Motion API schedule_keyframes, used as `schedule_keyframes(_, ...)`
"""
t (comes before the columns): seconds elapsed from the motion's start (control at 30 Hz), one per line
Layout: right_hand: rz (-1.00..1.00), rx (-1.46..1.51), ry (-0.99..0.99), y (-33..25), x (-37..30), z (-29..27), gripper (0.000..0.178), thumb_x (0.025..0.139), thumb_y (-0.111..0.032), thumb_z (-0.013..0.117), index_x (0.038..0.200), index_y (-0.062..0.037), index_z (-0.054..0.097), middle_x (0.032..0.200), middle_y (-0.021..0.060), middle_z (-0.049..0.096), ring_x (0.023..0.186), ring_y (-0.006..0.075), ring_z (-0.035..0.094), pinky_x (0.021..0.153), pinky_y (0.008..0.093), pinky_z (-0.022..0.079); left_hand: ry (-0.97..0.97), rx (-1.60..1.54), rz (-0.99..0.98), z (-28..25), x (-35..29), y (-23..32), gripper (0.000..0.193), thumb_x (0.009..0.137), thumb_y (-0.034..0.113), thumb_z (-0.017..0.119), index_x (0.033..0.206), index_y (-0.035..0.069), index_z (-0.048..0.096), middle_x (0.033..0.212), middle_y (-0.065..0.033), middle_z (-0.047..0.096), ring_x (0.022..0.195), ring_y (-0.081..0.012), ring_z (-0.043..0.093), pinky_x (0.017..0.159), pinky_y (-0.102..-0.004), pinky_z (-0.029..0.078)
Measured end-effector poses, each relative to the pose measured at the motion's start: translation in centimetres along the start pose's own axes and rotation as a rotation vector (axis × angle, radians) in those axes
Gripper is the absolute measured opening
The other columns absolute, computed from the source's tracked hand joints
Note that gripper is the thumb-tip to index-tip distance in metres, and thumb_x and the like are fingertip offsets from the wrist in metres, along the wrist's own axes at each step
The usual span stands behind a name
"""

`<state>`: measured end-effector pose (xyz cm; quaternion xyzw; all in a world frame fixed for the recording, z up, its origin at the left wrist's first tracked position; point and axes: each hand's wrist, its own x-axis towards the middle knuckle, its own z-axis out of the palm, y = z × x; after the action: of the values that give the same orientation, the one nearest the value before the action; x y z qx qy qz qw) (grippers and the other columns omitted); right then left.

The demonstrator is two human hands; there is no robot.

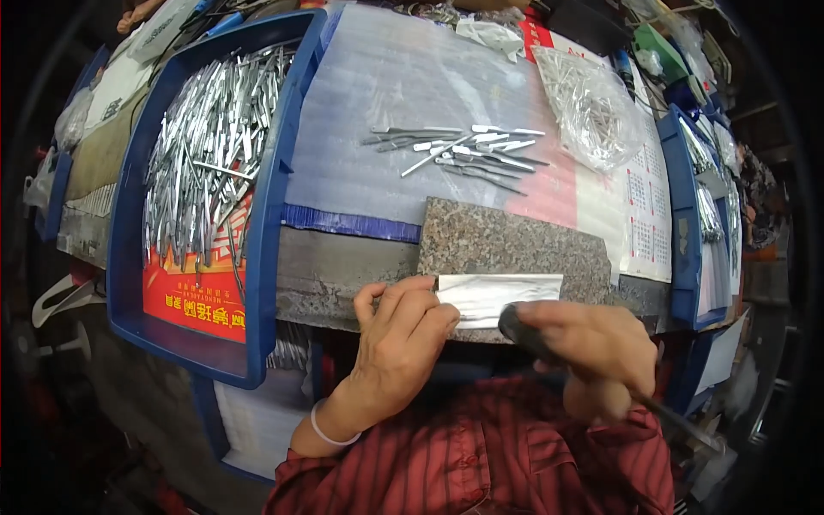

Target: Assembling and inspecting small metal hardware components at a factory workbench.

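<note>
My left hand is closed at the left edge of a white, wrinkled rectangular pad. Its fingertips press together there, and whatever they hold is hidden. The pad lies on a speckled granite slab at the table's near edge. My right hand grips a tool with a dark rounded end, which overlaps the pad's lower right part. From the other side of that hand a thin dark shaft slants down to the right. Beyond the slab, slim metal pieces lie in a loose pile.
On the left stands a blue tray heaped with slim metal pieces. A clear plastic bag of thin pieces lies at the back right. Another blue tray stands at the far right. Translucent sheeting covers the table.
</note>
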<state>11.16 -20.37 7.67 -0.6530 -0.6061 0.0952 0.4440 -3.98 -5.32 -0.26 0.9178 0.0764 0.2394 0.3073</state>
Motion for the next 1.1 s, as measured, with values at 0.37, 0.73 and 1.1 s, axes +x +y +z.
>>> schedule_keyframes(0.37,0.248,0.310,0.418,-1.2,-4.0,-1.8,0.030,0.094,-0.023,0.059,0.100,0.0053,0.066,0.096,0.0235,0.069,0.078,0.0288,0.072,0.063,0.0311,0.060,0.013,-0.022,0.026,0.1,0.6,0.3,0.024,0.072,0.002,0.073,0.093,0.008,0.064,0.091,-0.0060,0.058,0.098,-0.0278,0.060,0.087,-0.0407,0.035)
schedule_keyframes(0.73,0.251,0.015,0.309,0.1,-6.5,-2.8,0.030,0.101,-0.016,0.039,0.093,0.0017,0.061,0.104,0.0184,0.068,0.070,0.0193,0.058,0.066,0.0301,0.046,0.096,0.093,0.017,-1.2,-0.9,2.3,0.021,0.073,0.001,0.072,0.090,0.007,0.062,0.088,-0.0071,0.060,0.098,-0.0299,0.061,0.089,-0.0416,0.035)
schedule_keyframes(1.1,0.753,0.652,-0.009,-1.3,-8.2,-0.7,0.014,0.089,-0.004,0.065,0.100,0.0044,0.067,0.087,0.0097,0.070,0.072,0.0128,0.067,0.065,0.0238,0.052,0.074,-0.135,-0.006,-2.2,-3.0,6.3,0.021,0.069,-0.005,0.073,0.086,0.003,0.063,0.082,-0.0107,0.063,0.082,-0.0293,0.065,0.073,-0.0377,0.046)
